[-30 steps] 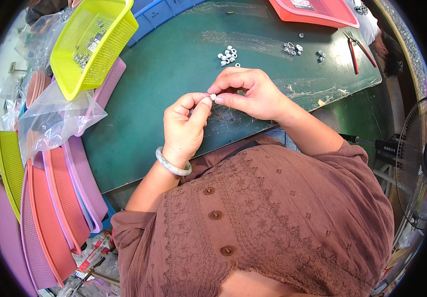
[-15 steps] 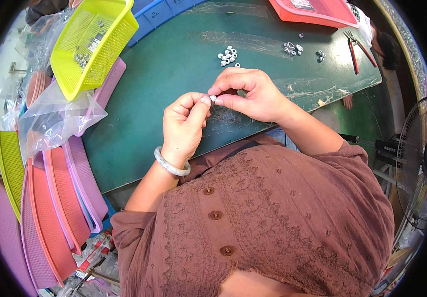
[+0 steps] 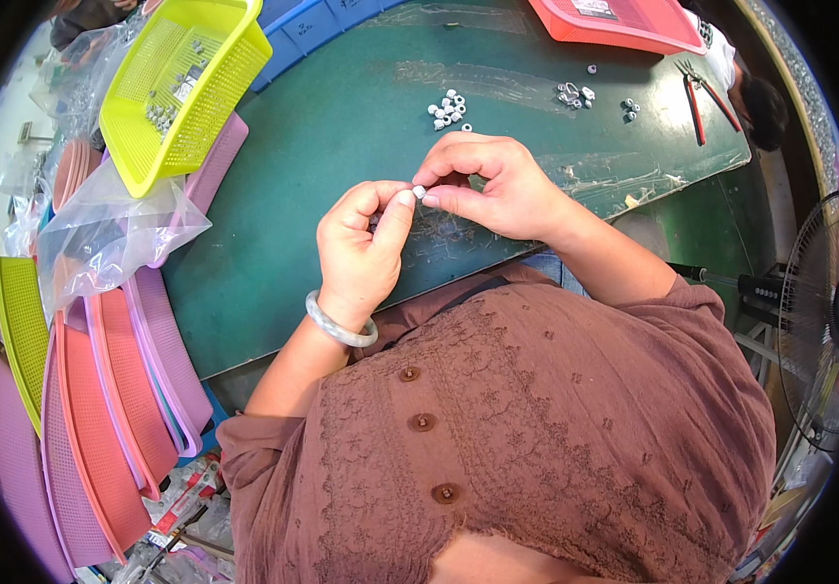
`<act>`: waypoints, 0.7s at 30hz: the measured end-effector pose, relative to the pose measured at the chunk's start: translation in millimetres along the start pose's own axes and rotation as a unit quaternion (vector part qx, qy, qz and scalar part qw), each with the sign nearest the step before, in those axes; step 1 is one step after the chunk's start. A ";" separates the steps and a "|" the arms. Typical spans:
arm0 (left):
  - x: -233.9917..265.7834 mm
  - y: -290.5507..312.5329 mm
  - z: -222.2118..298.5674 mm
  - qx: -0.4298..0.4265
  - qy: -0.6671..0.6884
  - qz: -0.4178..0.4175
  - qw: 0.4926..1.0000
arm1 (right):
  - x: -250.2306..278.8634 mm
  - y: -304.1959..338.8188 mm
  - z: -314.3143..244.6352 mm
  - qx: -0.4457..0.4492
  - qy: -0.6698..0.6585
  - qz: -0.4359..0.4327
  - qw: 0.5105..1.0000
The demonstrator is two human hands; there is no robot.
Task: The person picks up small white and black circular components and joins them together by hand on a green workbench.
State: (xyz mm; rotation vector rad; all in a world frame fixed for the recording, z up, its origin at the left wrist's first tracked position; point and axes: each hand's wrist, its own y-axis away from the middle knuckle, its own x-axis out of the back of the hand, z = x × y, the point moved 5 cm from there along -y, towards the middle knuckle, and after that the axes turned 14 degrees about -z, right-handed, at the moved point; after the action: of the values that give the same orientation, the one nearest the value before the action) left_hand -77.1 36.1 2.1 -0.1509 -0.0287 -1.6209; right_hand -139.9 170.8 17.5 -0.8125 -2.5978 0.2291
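Observation:
A small silvery bead point(image 3: 419, 193) is pinched between the fingertips of both my hands, just above the green table point(image 3: 283, 224). My left hand point(image 3: 356, 234), with a pale bangle point(image 3: 340, 329) at its wrist, grips the bead between thumb and forefinger. From the other side my right hand point(image 3: 492, 185) holds it by thumb and fingertips. Beyond my hands lies a cluster of similar silvery beads point(image 3: 448, 110), with a single bead point(image 3: 466, 127) close by. Farther right are a few larger silvery pieces point(image 3: 572, 95) and several small ones point(image 3: 631, 110).
Red-handled pliers point(image 3: 697, 107) lie at the table's right end. A yellow-green basket point(image 3: 171, 107) holding small metal parts is at the left, near a clear plastic bag point(image 3: 108, 234) and stacked baskets point(image 3: 127, 380). A red basket point(image 3: 624, 29) and blue crate point(image 3: 308, 34) stand at the back. A fan point(image 3: 814, 311) is at right.
My left hand has tilted slightly, its thumb shifting a little so more of the bead shows. The right hand keeps nearly the same place. Both still hold the bead.

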 end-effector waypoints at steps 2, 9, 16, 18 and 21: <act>-0.2 1.0 -0.3 0.039 0.031 -0.002 0.999 | 0.2 0.5 -0.3 0.003 0.003 0.001 1.000; 0.8 1.1 -1.6 0.047 0.043 -0.018 0.998 | 0.1 1.2 -1.9 0.021 0.008 0.002 1.000; 0.7 0.6 1.8 0.020 0.014 -0.006 1.000 | -2.3 1.9 1.0 0.009 -0.022 -0.001 1.000; 0.7 0.8 3.4 0.017 -0.003 -0.004 1.000 | -2.6 2.6 2.7 -0.007 -0.033 -0.004 0.999; 0.7 1.6 4.6 0.011 -0.020 0.002 1.000 | -3.3 3.0 4.1 -0.022 -0.052 -0.007 0.998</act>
State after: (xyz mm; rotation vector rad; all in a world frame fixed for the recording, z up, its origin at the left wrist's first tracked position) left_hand -75.2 35.8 6.6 -0.1673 -0.0776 -1.6139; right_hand -137.7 171.1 11.9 -0.8179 -2.7142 0.2166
